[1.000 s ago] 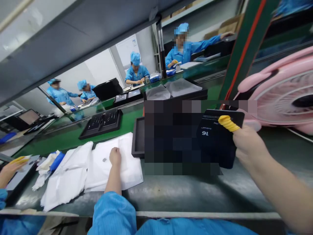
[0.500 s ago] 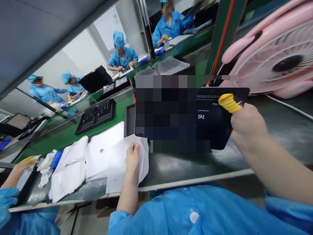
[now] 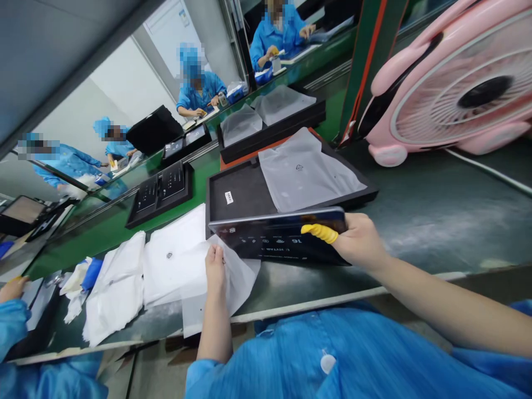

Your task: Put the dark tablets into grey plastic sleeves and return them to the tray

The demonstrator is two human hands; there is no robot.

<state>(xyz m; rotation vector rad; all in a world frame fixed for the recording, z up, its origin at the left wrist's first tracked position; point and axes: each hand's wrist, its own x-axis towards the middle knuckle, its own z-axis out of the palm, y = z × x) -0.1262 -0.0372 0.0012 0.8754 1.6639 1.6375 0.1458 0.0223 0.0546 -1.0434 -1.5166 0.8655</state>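
My right hand [image 3: 357, 238], with a yellow cover on its thumb, grips the right end of a dark tablet [image 3: 274, 244]. The tablet is tilted on its long edge, its printed face toward me and its lettering upside down. Pinched in my left hand [image 3: 216, 266] is the edge of a translucent white bag [image 3: 239, 271], close by the tablet's left end. Whether that end is inside the bag I cannot tell. More white bags [image 3: 174, 260] lie stacked to the left of my hand. Just behind the tablet stands a black tray [image 3: 236, 191] with a bagged flat item [image 3: 307, 169] in its right part.
A pink fan [image 3: 457, 94] stands at the right, its white cable on the bench [image 3: 432, 221]. Another black tray [image 3: 270, 127] and a tray with two dark tablets [image 3: 162, 191] sit farther back. A co-worker's hand [image 3: 14, 288] is at the far left; several people work beyond.
My right hand has brought the tablet left and down and tipped it onto its edge, uncovering the black tray. My left hand still pinches the bag, which has creased more.
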